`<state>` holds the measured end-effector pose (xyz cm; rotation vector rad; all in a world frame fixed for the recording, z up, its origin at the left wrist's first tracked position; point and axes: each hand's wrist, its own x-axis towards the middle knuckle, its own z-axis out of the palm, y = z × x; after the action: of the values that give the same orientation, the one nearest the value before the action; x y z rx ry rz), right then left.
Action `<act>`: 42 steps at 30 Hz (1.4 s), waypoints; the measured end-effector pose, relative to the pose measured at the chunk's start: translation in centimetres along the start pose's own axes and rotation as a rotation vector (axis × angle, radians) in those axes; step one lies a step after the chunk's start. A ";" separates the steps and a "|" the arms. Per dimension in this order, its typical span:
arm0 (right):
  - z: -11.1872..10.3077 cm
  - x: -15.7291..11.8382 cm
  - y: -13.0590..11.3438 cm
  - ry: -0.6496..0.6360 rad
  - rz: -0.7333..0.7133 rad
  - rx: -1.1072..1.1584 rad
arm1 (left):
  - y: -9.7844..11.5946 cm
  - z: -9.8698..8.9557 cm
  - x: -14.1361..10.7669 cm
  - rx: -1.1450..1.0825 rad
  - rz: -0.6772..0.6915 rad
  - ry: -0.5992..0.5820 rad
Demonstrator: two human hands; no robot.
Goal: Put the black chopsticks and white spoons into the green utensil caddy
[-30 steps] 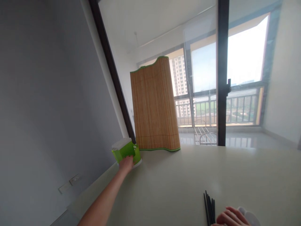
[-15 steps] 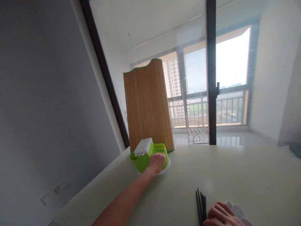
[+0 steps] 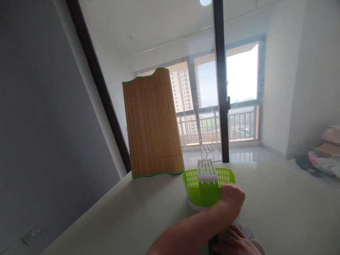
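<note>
My left hand (image 3: 232, 198) is closed on the near right rim of a lime-green cutlery holder (image 3: 205, 196). The holder has slotted sides, a white slatted middle piece (image 3: 207, 170) and a white base. My left forearm crosses in front of it. Below, partly hidden by that forearm, my right hand (image 3: 235, 242) lies low over the table with its fingers laid out. Dark chopsticks (image 3: 213, 244) lie against its left side, mostly covered. White, rounded spoon-like pieces (image 3: 248, 232) show at its right.
A bamboo mat (image 3: 152, 124) with green edging stands upright at the back of the pale table (image 3: 111, 212). Behind it is a glass door with a dark frame (image 3: 221, 88). A grey wall (image 3: 39, 124) rises at left. Boxes and bags (image 3: 326, 152) lie at far right.
My left hand has brought the cutlery holder rightward and nearer, away from the mat, and it has turned. My forearm now covers most of the chopsticks. The view has shifted right.
</note>
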<state>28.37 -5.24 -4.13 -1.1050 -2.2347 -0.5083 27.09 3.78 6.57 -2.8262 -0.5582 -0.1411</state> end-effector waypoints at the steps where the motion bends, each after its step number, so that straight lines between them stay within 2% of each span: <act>1: -0.3 0.2 -0.1 -0.020 0.010 0.008 | 0.8 0.1 0.1 0.019 -0.006 0.041; 3: -1.1 0.5 -0.4 -0.070 0.027 0.032 | 1.7 -0.1 -0.2 0.061 -0.026 0.142; 6: -2.1 0.7 -0.9 -0.158 0.070 0.090 | 1.7 -0.7 -2.1 0.067 0.057 0.276; 9: -2.8 0.7 -1.5 -0.281 0.169 0.142 | 0.7 -1.3 -5.8 0.001 0.114 0.417; 11: -3.3 0.9 -1.8 -0.337 0.218 0.170 | -0.3 -1.2 -8.9 -0.099 0.014 0.443; 13: -3.8 1.2 -2.1 -0.368 0.245 0.201 | -1.4 -0.6 -11.9 -0.222 -0.197 0.346; 16: -4.6 1.6 -2.4 -0.416 0.295 0.248 | -2.9 0.8 -15.8 -0.363 -0.489 0.094; 18: -4.9 1.8 -2.6 -0.426 0.328 0.275 | -3.2 1.6 -17.7 -0.413 -0.570 -0.066; 20: -5.1 1.8 -2.8 -0.414 0.349 0.300 | -3.0 2.0 -18.8 -0.443 -0.583 -0.197; 22: -5.3 1.8 -2.9 -0.398 0.362 0.316 | -2.3 2.1 -19.3 -0.460 -0.563 -0.284; 24: -5.5 1.9 -2.9 -0.398 0.365 0.322 | -1.6 2.1 -19.3 -0.460 -0.541 -0.320; 32: -5.6 1.7 -2.7 -0.426 0.369 0.310 | -1.2 1.6 -19.1 -0.437 -0.562 -0.325; 38: -5.6 1.6 -2.5 -0.414 0.374 0.326 | -2.2 2.7 -19.4 -0.574 -0.607 -0.247; 42: -5.3 1.4 -2.2 -0.395 0.384 0.300 | -3.7 3.2 -19.4 -0.790 -0.592 -0.166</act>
<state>27.71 -8.72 0.65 -1.5180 -2.2344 0.2178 7.94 0.97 1.62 -3.2991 -1.6906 -0.2888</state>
